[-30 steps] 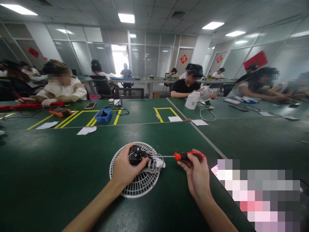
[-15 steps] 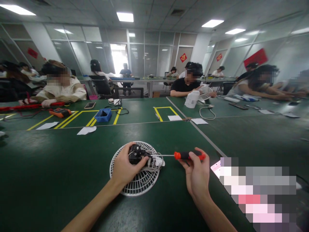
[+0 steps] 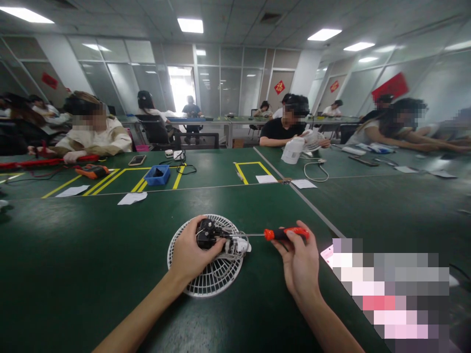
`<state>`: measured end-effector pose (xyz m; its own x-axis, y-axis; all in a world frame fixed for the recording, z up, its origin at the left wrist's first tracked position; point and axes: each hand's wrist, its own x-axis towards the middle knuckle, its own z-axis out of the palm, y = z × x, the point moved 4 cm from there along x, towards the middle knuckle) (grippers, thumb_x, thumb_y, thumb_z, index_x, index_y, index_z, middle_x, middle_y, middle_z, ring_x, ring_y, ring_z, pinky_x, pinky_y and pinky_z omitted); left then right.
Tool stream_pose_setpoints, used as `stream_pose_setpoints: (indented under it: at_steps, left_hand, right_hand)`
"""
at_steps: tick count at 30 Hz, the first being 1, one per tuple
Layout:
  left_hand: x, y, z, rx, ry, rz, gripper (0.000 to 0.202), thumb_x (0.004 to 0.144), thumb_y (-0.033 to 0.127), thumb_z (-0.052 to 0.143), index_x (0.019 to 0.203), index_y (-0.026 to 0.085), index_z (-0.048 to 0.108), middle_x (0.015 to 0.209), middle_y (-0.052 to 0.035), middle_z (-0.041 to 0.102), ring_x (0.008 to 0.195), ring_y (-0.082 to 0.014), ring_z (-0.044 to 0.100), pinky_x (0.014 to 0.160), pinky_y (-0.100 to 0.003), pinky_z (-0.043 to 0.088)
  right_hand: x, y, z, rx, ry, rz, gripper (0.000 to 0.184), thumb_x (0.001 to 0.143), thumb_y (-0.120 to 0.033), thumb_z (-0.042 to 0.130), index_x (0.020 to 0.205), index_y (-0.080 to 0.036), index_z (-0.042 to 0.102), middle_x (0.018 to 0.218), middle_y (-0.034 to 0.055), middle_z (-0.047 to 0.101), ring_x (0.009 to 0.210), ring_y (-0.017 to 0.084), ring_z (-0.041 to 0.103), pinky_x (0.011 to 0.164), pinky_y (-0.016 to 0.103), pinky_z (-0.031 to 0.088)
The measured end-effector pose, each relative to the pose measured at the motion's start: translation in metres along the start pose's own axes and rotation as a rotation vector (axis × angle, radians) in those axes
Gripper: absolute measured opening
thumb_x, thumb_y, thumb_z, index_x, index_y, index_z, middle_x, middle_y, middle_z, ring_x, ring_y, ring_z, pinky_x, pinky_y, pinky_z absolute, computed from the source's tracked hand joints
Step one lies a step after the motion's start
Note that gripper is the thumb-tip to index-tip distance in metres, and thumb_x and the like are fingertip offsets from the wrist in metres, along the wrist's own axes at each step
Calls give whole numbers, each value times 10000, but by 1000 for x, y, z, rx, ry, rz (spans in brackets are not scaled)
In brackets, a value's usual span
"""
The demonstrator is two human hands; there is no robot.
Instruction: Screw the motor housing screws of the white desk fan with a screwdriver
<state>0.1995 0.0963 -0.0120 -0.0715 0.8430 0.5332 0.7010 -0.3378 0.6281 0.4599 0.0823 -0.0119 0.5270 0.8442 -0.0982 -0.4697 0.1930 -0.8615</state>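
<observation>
A white round fan grille [image 3: 211, 287] lies on the green table, with a black fan motor [image 3: 206, 234] on top of it. My left hand [image 3: 189, 252] is closed around the motor, thumb on its near right side. Grey wires and a white plastic part [image 3: 241, 244] sit at the motor's right. In my right hand [image 3: 300, 255] is a screwdriver [image 3: 281, 234] with a red and black handle, held by the fingers and thumb. Its shaft points left and reaches the motor's right side; the tip's exact seat is too small to tell.
A blue bin [image 3: 157, 175] with black parts stands beyond my hands, near loose paper slips [image 3: 132, 198]. At right lies a phone-like pink object [image 3: 327, 255], partly blurred out. Across the table, a person in black [image 3: 275, 131] handles white fan parts; others sit farther off.
The screwdriver handle has turned and tilted slightly, its rear end now higher, and the right fingers have shifted on it. My left hand and the motor have stayed in place.
</observation>
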Motion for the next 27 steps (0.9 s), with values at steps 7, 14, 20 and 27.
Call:
stream_pose_setpoints:
  at_steps: [7, 14, 20, 27]
  left_hand:
    - [0, 0, 0, 5, 12, -9, 590, 755, 500, 775, 1235, 221, 575, 1145, -87, 714, 1031, -275, 709, 970, -473, 579]
    - [0, -1, 0, 4, 2, 10, 607, 768, 520, 757, 1258, 217, 565, 1175, -98, 705, 1053, -279, 702, 990, -481, 570]
    - [0, 1, -1, -30, -20, 10, 515, 829, 463, 673, 1264, 213, 555, 1156, -93, 702, 1050, -269, 696, 990, -479, 563]
    - [0, 0, -1, -34, -17, 2, 517, 827, 474, 675, 1257, 212, 558, 1159, -96, 696, 1047, -268, 689, 987, -484, 561]
  right_hand:
    - [-1, 1, -1, 18, 17, -15, 628, 673, -384, 825, 1225, -253, 555, 918, -41, 650, 847, 173, 693, 752, 312, 603]
    - [-2, -4, 0, 30, 13, 4, 617, 653, -291, 778, 1225, -223, 559, 965, 5, 693, 974, 212, 692, 858, 362, 582]
    - [0, 2, -4, -83, 81, -40, 560, 656, -416, 851, 1133, -265, 599, 956, -48, 580, 839, 152, 627, 733, 293, 563]
    - [1, 3, -3, 21, 5, 20, 634, 580, -257, 827, 1160, -239, 571, 1020, 1, 702, 1063, 206, 680, 914, 321, 563]
